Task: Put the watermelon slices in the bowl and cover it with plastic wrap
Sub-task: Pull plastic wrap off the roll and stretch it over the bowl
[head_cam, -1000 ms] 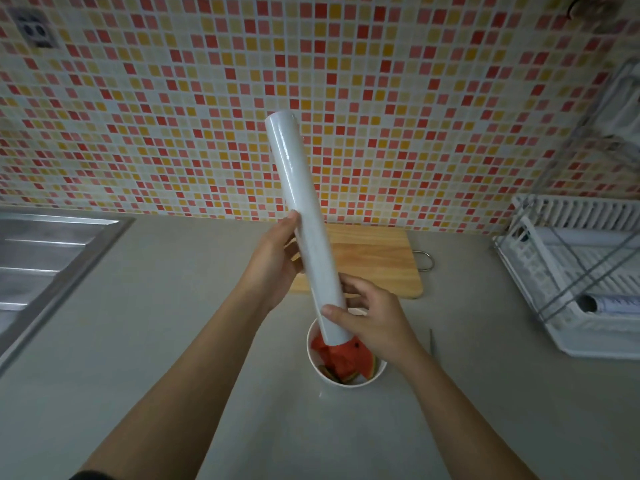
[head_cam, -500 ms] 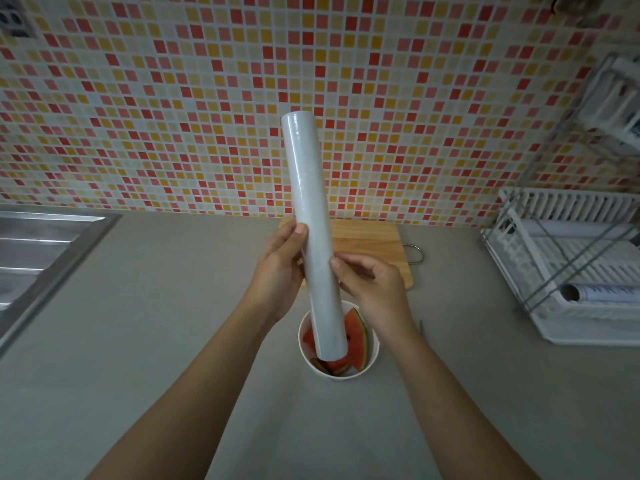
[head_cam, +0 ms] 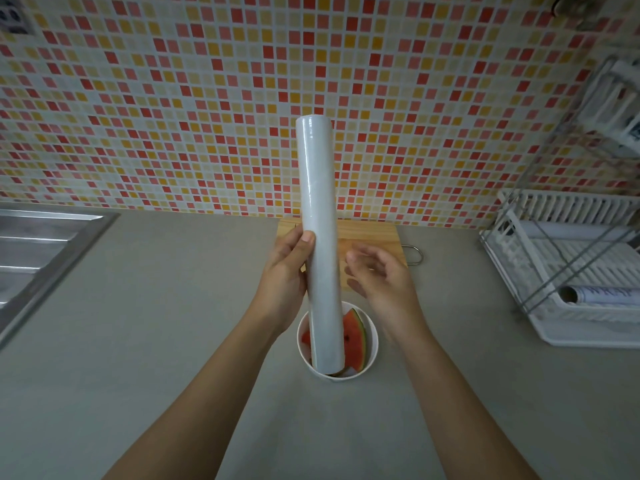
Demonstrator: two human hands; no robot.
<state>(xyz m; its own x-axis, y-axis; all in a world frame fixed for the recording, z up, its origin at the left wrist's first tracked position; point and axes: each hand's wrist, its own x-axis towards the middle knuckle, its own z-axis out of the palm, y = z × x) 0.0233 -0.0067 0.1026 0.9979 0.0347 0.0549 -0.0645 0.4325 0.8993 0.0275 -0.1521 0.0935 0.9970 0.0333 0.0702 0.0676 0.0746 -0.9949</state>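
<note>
A long white roll of plastic wrap stands nearly upright in front of me, its lower end over the white bowl. Red watermelon slices with green rind lie inside the bowl. My left hand grips the roll at its middle from the left, thumb on its front. My right hand hovers just right of the roll with fingers loosely curled, apart from it and holding nothing; it looks slightly blurred.
A wooden cutting board lies behind the bowl against the tiled wall. A steel sink is at the left. A white dish rack at the right holds another roll.
The roll has been tipped more upright. My right hand slid up from the roll's lower end, then let go and moved slightly right. The left hand kept its grip.
</note>
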